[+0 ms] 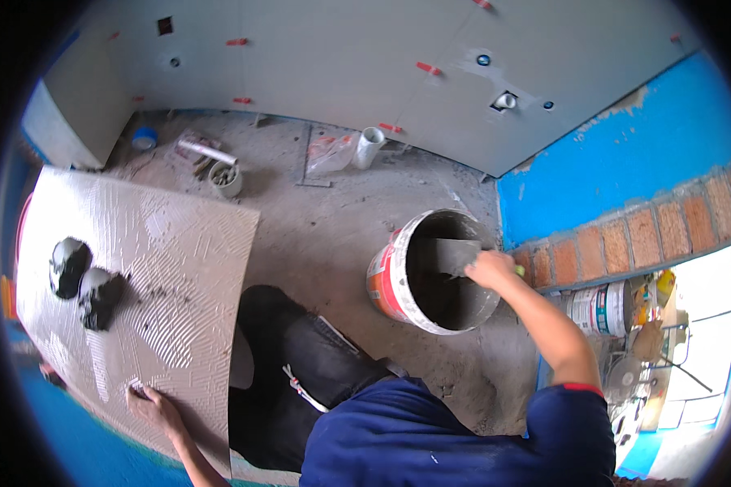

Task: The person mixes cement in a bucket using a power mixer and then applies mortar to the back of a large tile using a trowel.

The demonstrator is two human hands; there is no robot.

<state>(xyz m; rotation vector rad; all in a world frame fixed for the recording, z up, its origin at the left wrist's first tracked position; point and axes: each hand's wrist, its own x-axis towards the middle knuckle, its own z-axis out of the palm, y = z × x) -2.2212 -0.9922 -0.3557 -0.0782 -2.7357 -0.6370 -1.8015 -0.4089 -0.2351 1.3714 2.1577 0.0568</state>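
Observation:
My right hand is closed around the handle of a trowel. Its flat grey blade reaches into the mouth of a large bucket, white and orange outside, with grey residue coating its inner wall. To my left lies a big pale tile with combed ridges of adhesive over its upper face. Two dark grey lumps of mortar sit side by side on that tile, with crumbs scattered near them. Close to the tile's near edge, my left hand rests on the surface with its fingers apart, holding nothing.
Large grey tiles with red clips cover the far wall. On the dusty floor stand a small pail, a white pipe piece and a metal square. A brick ledge borders the right side, below a blue wall.

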